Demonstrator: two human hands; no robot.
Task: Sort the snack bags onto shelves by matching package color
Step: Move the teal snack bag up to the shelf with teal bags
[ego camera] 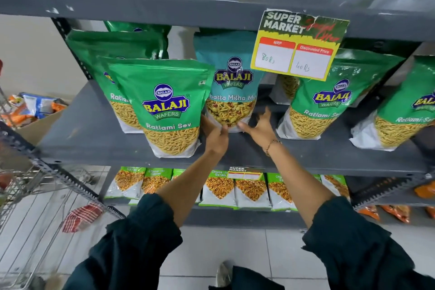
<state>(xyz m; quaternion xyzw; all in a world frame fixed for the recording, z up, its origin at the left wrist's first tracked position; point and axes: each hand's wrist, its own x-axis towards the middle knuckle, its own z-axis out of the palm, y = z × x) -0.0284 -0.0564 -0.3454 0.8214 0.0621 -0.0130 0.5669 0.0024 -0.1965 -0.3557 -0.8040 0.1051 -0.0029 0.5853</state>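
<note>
A teal Khatta Mitha Mix bag (231,77) stands upright on the middle grey shelf (89,134), between green Ratlami Sev bags. My left hand (215,138) grips its lower left corner. My right hand (260,128) rests at its lower right edge with fingers spread, thumb touching the bag's base. A green Ratlami Sev bag (164,106) stands just left of it, with more green bags behind. Two further green bags (329,99) (404,110) stand to the right.
A yellow price tag (296,45) hangs from the upper shelf edge over the teal bag. The lower shelf holds several green-and-white Chana Jor Garam bags (249,190). A wire trolley (30,207) stands at left, with a cardboard box of orange and blue bags (35,110) behind it. Orange bags (395,212) lie at lower right.
</note>
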